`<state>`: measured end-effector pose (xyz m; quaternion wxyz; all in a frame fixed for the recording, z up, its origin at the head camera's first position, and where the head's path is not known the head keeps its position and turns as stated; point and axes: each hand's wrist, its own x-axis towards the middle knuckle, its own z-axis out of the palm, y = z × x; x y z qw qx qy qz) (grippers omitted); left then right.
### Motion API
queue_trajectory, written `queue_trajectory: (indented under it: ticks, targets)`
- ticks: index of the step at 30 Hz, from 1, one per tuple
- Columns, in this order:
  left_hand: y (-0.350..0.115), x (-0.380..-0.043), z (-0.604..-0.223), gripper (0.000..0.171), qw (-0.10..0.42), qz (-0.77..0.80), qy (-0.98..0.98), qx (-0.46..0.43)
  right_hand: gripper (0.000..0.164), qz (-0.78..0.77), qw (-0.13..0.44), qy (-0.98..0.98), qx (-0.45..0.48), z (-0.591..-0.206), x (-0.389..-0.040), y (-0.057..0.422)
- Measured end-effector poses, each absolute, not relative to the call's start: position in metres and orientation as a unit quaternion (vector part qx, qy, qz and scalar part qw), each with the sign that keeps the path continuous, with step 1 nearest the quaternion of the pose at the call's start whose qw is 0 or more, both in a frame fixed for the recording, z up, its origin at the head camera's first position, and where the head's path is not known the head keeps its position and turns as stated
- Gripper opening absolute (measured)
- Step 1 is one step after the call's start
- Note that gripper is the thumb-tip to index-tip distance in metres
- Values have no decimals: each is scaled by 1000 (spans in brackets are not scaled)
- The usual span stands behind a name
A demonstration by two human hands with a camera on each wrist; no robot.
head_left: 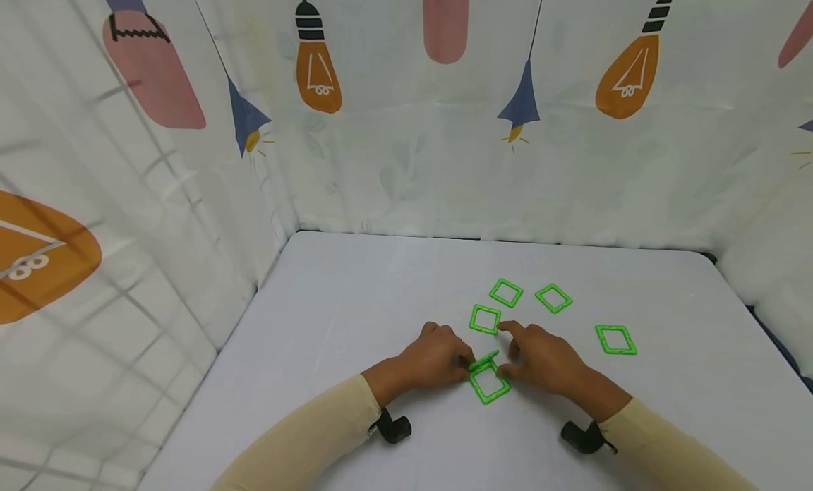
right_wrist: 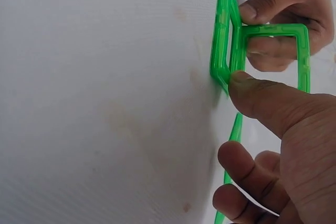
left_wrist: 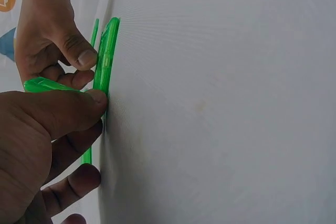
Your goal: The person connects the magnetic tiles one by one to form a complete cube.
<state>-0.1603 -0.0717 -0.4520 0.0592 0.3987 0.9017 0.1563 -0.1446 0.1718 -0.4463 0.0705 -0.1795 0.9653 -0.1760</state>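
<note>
Left hand (head_left: 438,357) and right hand (head_left: 546,358) were set about two green frames on a white table (head_left: 356,293): the upright frame (head_left: 485,360) was pinched at one end by the left, the flat frame (head_left: 498,396) touched by the right thumb, other fingers parted. A topple was judged possible if the pinch was loosened early; a loose frame (head_left: 473,317) could have been nudged by the right forefinger.
</note>
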Motion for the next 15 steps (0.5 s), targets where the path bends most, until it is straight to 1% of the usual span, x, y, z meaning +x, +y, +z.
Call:
queue_trajectory:
  ticks: [15]
  targets:
    - [-74, -158, -451, 8, 52, 169, 907, 382, 76, -167, 72, 969, -168, -446, -157, 169]
